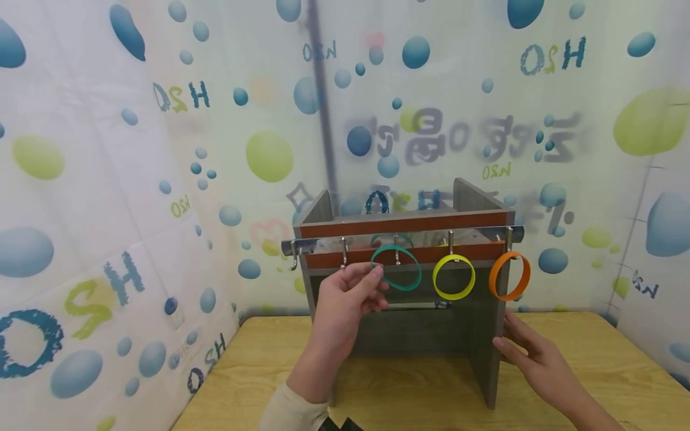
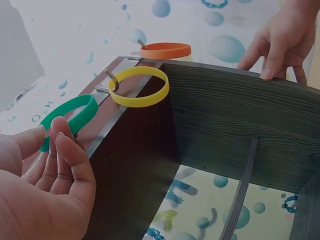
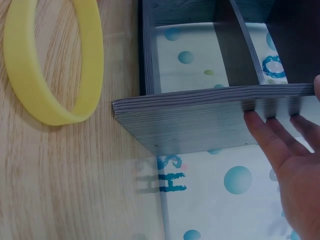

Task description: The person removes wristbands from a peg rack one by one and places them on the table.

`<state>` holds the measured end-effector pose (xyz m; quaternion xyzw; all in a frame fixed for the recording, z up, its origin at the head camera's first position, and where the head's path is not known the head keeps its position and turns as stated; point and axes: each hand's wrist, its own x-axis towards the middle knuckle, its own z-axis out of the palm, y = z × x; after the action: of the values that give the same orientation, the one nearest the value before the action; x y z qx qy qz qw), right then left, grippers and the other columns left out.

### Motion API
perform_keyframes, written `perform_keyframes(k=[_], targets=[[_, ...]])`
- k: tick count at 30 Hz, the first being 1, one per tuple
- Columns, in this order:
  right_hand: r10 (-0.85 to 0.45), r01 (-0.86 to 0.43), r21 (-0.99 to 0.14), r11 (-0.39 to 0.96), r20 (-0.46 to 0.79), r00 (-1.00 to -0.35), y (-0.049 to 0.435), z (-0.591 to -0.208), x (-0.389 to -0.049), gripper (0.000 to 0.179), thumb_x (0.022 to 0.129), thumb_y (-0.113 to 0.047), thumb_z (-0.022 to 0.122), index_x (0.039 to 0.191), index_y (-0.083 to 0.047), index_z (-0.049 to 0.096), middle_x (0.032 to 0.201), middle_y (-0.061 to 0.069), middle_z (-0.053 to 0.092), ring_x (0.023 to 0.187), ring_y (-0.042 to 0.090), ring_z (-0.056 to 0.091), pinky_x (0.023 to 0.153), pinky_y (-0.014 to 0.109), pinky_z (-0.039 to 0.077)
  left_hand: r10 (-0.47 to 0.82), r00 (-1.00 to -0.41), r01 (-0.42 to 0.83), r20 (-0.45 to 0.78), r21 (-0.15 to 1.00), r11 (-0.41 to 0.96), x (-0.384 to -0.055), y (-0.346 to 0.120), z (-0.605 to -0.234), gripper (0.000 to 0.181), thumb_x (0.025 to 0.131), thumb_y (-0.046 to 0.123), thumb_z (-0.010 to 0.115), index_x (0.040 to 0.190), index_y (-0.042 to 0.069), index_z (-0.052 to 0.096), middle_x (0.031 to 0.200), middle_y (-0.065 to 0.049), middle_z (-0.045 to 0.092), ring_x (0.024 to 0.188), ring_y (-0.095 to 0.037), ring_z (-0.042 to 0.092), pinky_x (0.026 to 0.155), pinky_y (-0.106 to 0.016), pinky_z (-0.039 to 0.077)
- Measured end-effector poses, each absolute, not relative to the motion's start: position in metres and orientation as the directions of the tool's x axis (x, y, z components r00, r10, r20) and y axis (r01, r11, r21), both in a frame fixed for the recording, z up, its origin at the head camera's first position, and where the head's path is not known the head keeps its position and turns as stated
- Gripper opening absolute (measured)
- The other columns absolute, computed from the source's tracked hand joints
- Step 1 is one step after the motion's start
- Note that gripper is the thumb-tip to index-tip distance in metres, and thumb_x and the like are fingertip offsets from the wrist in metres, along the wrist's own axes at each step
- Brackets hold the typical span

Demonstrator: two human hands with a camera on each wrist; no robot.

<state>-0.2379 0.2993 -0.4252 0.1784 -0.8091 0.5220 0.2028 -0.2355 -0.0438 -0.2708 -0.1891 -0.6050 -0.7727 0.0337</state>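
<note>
My left hand (image 1: 345, 305) pinches a green silicone wristband (image 1: 414, 281) between thumb and fingers at its left side. The band overlaps the middle hook (image 1: 398, 256) of a metal rail (image 1: 372, 240) in the head view. To its right, a yellow wristband (image 1: 436, 287) and an orange wristband (image 1: 495, 282) hang on neighbouring hooks. My right hand (image 1: 541, 362) touches the right side panel of the grey wooden rack (image 1: 480, 335). In the right wrist view its straight fingers (image 3: 272, 137) press the panel's outer face, with the thumb at the edge.
The rack stands on a wooden table (image 1: 259, 359), with the rail across its front. Bare hooks (image 1: 344, 251) are at the rail's left. A large yellow band (image 3: 92, 75) shows against the table in the right wrist view. A patterned curtain (image 1: 215, 179) stands behind.
</note>
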Motion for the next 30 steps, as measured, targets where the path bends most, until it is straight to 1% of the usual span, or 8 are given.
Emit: perform_keyframes(k=[8,12,15,19,23,25,30], targets=[[-0.076,-0.504,-0.766,0.398,0.520,-0.851,0.300,-0.428,-0.239,0.066,0.109,-0.010,0.060,0.167,-0.006,0.030,0.141,-0.045,0.043,0.121,-0.025,0.050,0.078,0.024,0.065,0.187,-0.927,0.266,0.327,0.920,-0.288,-0.233,-0.044,-0.275,0.029,0.103,0.019,0.072,0.119,-0.006,0.070,0.080,0.003,0.076,0.061,-0.011,0.068,0.070,-0.028,0.061],[-0.076,-0.510,-0.763,0.397,0.526,-0.847,0.300,-0.427,-0.239,0.066,0.109,-0.009,0.060,0.167,-0.007,0.030,0.141,-0.045,0.044,0.120,-0.025,0.051,0.078,0.024,0.065,0.190,-0.929,0.258,0.319,0.923,-0.286,-0.231,-0.046,-0.279,0.025,0.103,0.018,0.072,0.117,-0.003,0.072,0.080,0.002,0.076,0.062,-0.013,0.067,0.071,-0.029,0.062],[-0.078,-0.515,-0.761,0.393,0.531,-0.844,0.300,-0.427,-0.239,0.066,0.108,-0.008,0.060,0.167,-0.008,0.030,0.141,-0.045,0.045,0.120,-0.024,0.052,0.078,0.024,0.065,0.197,-0.929,0.254,0.313,0.928,-0.274,-0.230,-0.048,-0.283,0.029,0.102,0.020,0.073,0.119,-0.004,0.071,0.081,0.001,0.076,0.063,-0.013,0.067,0.072,-0.030,0.062],[-0.081,-0.514,-0.763,0.392,0.528,-0.845,0.299,-0.426,-0.239,0.066,0.108,-0.008,0.060,0.168,-0.009,0.030,0.142,-0.045,0.044,0.120,-0.024,0.052,0.078,0.025,0.065,0.203,-0.931,0.248,0.303,0.934,-0.257,-0.227,-0.050,-0.287,0.037,0.102,0.022,0.074,0.122,-0.008,0.068,0.083,0.000,0.076,0.063,-0.014,0.067,0.073,-0.030,0.062],[-0.082,-0.509,-0.766,0.393,0.522,-0.849,0.299,-0.425,-0.239,0.066,0.109,-0.009,0.060,0.168,-0.009,0.030,0.142,-0.045,0.044,0.120,-0.025,0.052,0.078,0.025,0.065,0.202,-0.933,0.246,0.299,0.936,-0.252,-0.223,-0.051,-0.289,0.037,0.102,0.021,0.074,0.122,-0.010,0.067,0.082,0.001,0.076,0.062,-0.013,0.067,0.071,-0.029,0.061],[-0.082,-0.509,-0.765,0.395,0.523,-0.848,0.299,-0.425,-0.239,0.066,0.109,-0.009,0.060,0.168,-0.009,0.030,0.141,-0.045,0.044,0.120,-0.024,0.052,0.078,0.025,0.065,0.198,-0.932,0.250,0.304,0.934,-0.254,-0.222,-0.051,-0.289,0.035,0.102,0.020,0.074,0.121,-0.008,0.068,0.081,0.001,0.076,0.061,-0.012,0.067,0.070,-0.028,0.060],[-0.073,-0.511,-0.758,0.407,0.530,-0.845,0.299,-0.427,-0.239,0.066,0.108,-0.008,0.061,0.167,-0.009,0.031,0.141,-0.045,0.044,0.120,-0.025,0.051,0.077,0.024,0.065,0.200,-0.922,0.275,0.330,0.926,-0.259,-0.222,-0.049,-0.283,0.035,0.101,0.024,0.076,0.118,-0.006,0.070,0.082,0.000,0.077,0.062,-0.013,0.068,0.071,-0.030,0.061]])
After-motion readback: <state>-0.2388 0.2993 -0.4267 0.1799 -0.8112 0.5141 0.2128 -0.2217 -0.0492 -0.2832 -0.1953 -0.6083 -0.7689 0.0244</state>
